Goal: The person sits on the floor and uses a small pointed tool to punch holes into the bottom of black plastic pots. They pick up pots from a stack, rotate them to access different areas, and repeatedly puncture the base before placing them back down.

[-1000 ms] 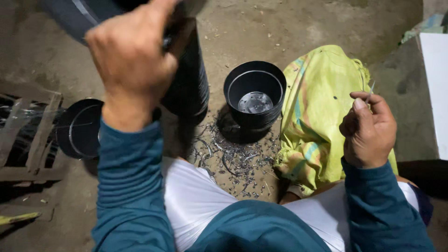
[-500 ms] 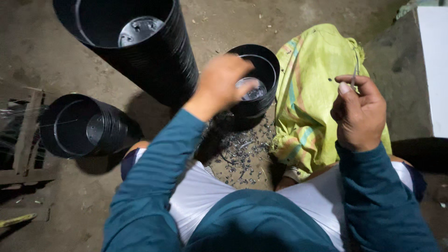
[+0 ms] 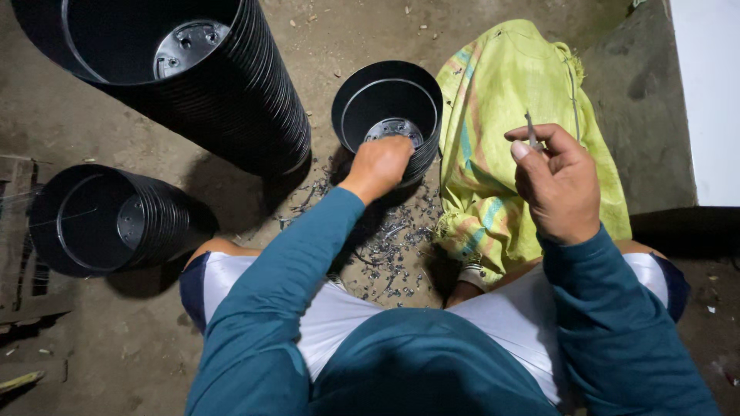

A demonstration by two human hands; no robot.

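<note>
Your left hand (image 3: pixel 379 163) grips the near rim of the small stack of black plastic pots (image 3: pixel 389 115), fingers curled over the edge and closed on it. That stack stands upright on the dirt floor (image 3: pixel 370 31) just in front of your knees, touching the yellow-green woven sack (image 3: pixel 501 115) on its right side. Inside the top pot you see only its grey perforated bottom, nothing else in it. Your right hand (image 3: pixel 556 183) is held up over the sack, thumb and fingers pinched shut on a thin metal tool (image 3: pixel 531 131); what kind of tool, can't tell. Hands are well apart. Tall stack of pots (image 3: pixel 231 100) leans at the far left, top pot empty, holed base showing. Another stack (image 3: pixel 116 219) lies on its side at the left edge, also empty. Black plastic shavings (image 3: pixel 385 246) are scattered on the floor between your knees and the small stack.
</note>
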